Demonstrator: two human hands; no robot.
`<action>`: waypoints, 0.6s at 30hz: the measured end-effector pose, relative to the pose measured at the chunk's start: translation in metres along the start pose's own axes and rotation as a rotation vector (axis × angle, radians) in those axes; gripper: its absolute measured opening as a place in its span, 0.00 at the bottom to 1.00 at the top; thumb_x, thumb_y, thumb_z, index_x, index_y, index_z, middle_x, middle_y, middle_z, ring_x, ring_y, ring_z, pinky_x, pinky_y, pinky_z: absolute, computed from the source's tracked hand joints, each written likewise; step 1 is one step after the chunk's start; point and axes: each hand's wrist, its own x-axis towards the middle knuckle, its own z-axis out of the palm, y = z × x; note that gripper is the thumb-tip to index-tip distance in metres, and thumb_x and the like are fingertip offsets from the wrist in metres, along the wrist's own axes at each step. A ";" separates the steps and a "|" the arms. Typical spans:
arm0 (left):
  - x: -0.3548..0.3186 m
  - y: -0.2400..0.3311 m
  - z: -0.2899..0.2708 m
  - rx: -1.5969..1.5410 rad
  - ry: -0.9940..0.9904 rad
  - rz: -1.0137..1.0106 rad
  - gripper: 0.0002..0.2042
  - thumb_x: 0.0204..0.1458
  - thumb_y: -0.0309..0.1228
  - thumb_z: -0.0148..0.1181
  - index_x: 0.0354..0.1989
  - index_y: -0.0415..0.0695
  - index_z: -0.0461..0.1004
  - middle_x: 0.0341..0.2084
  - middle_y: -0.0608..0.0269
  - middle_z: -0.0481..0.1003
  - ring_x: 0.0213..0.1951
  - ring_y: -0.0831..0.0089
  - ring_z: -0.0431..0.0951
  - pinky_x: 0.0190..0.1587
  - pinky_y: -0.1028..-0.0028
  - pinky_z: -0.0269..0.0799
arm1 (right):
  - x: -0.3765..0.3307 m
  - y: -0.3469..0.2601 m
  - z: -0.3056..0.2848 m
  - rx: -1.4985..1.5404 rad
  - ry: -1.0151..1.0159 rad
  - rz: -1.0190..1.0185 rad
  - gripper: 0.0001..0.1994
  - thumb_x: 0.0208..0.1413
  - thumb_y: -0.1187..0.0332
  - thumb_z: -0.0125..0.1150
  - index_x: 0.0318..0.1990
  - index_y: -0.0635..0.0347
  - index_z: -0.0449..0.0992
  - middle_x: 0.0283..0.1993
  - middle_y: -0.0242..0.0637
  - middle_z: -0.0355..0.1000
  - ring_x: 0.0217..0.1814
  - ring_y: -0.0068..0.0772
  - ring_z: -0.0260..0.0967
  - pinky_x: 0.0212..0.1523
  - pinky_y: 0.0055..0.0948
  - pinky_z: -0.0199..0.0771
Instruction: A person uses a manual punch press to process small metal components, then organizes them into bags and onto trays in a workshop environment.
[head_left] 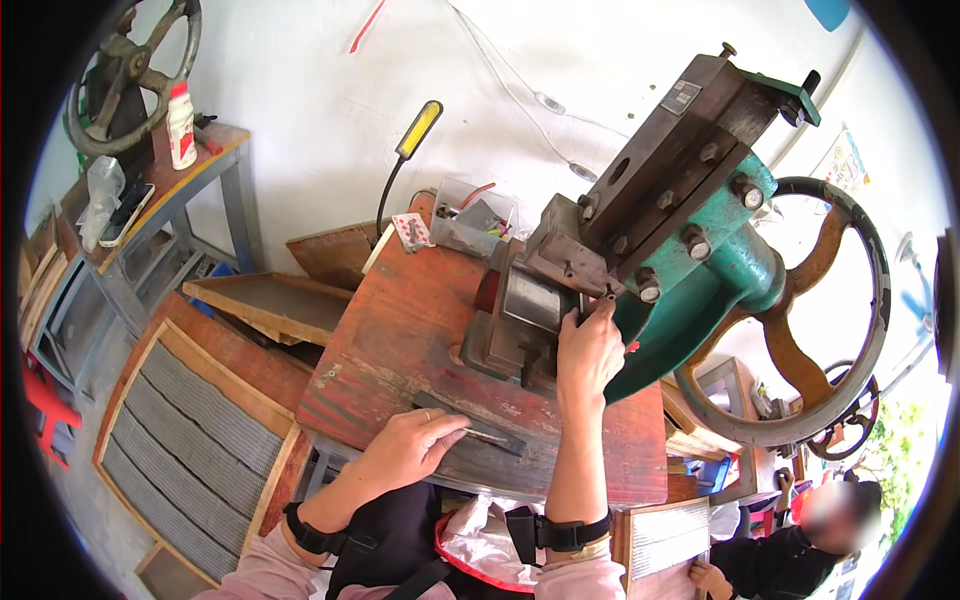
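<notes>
My right hand [588, 345] reaches up to the green press machine [700, 260], its fingertips pinched on a small bolt or pin [608, 296] at the lower edge of the press head. My left hand [410, 445] rests on the red wooden bench [400, 340], fingers closed on a thin flat metal strip [480, 432] that lies along the bench's front edge. A large spoked flywheel [800, 330] sits on the machine's right side. Both wrists wear black bands.
A wooden tray with rows of small grey parts [190, 440] leans at the lower left. A gooseneck lamp [415, 130] and a clear plastic box [470, 225] stand behind the bench. Another person [800, 550] sits at the lower right beside a second tray [665, 535]. A side table [170, 190] holds a bottle.
</notes>
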 end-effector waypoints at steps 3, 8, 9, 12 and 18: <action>-0.001 0.000 0.000 0.001 -0.001 0.009 0.06 0.46 0.24 0.55 0.33 0.40 0.71 0.23 0.55 0.72 0.26 0.59 0.72 0.27 0.67 0.68 | -0.004 -0.001 -0.005 0.027 -0.004 0.020 0.16 0.46 0.65 0.57 0.39 0.64 0.63 0.26 0.52 0.71 0.30 0.52 0.70 0.30 0.42 0.69; 0.001 -0.002 0.003 -0.014 0.044 0.011 0.05 0.46 0.23 0.55 0.32 0.38 0.71 0.23 0.55 0.73 0.25 0.60 0.73 0.28 0.71 0.68 | -0.015 0.010 -0.012 0.156 0.027 -0.097 0.17 0.47 0.66 0.58 0.41 0.64 0.60 0.20 0.44 0.69 0.22 0.48 0.68 0.22 0.38 0.68; 0.002 -0.002 0.004 -0.014 0.041 0.010 0.05 0.46 0.23 0.55 0.32 0.38 0.71 0.23 0.55 0.73 0.25 0.60 0.73 0.28 0.71 0.68 | -0.021 0.012 -0.018 0.283 0.013 -0.106 0.15 0.47 0.68 0.58 0.40 0.65 0.62 0.21 0.43 0.68 0.21 0.47 0.67 0.22 0.37 0.67; 0.002 -0.004 -0.002 -0.095 0.008 -0.113 0.05 0.48 0.23 0.54 0.33 0.37 0.71 0.24 0.54 0.73 0.25 0.65 0.75 0.27 0.73 0.69 | -0.057 0.019 -0.034 0.551 0.057 -0.227 0.11 0.47 0.71 0.58 0.37 0.64 0.66 0.24 0.42 0.67 0.24 0.42 0.65 0.26 0.34 0.65; 0.000 -0.003 -0.010 -0.230 -0.098 -0.160 0.09 0.49 0.28 0.53 0.37 0.38 0.71 0.29 0.52 0.74 0.30 0.64 0.76 0.32 0.72 0.69 | -0.127 0.030 -0.049 0.652 -0.405 -0.363 0.20 0.42 0.73 0.60 0.46 0.63 0.68 0.42 0.49 0.64 0.46 0.49 0.62 0.49 0.37 0.61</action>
